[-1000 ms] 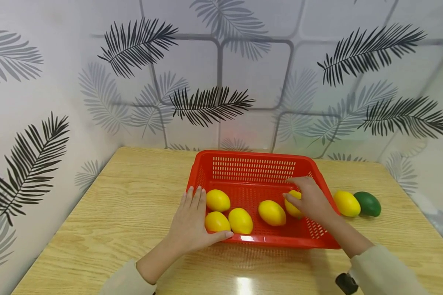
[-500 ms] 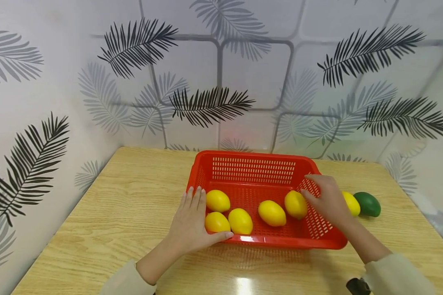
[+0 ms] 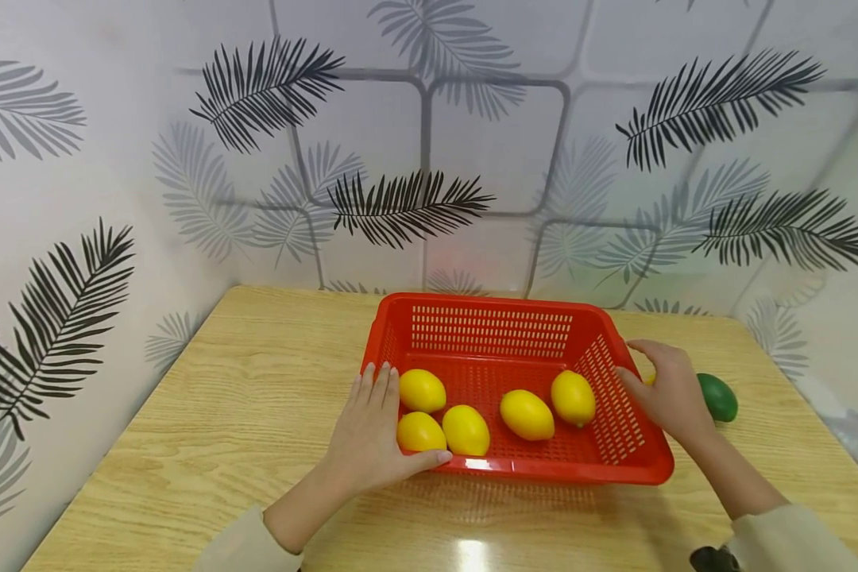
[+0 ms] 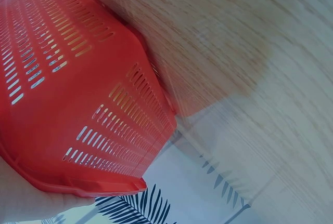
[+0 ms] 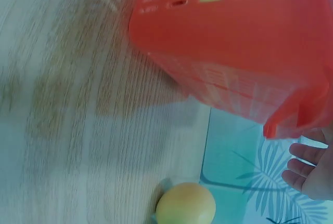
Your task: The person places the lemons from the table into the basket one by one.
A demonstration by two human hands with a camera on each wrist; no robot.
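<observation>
A red plastic basket (image 3: 486, 469) holds several yellow lemons, among them a lemon (image 3: 573, 397) near its right wall. My left hand (image 3: 369, 441) rests on the basket's front left corner, fingers straight along the left rim and thumb on the front rim. My right hand (image 3: 668, 391) hovers by the right rim with fingers loosely bent and nothing held. Another lemon (image 5: 186, 204) lies outside the basket, mostly hidden behind the right hand in the head view. Beside it sits a dark green oval fruit (image 3: 718, 397).
The basket stands on a wooden table (image 3: 257, 381). A wall (image 3: 486, 143) with a feather pattern rises behind the table and along its left side.
My right hand has moved right, from over the rightmost lemon inside the basket to the right rim. That lemon stays in the basket. The left hand has not moved.
</observation>
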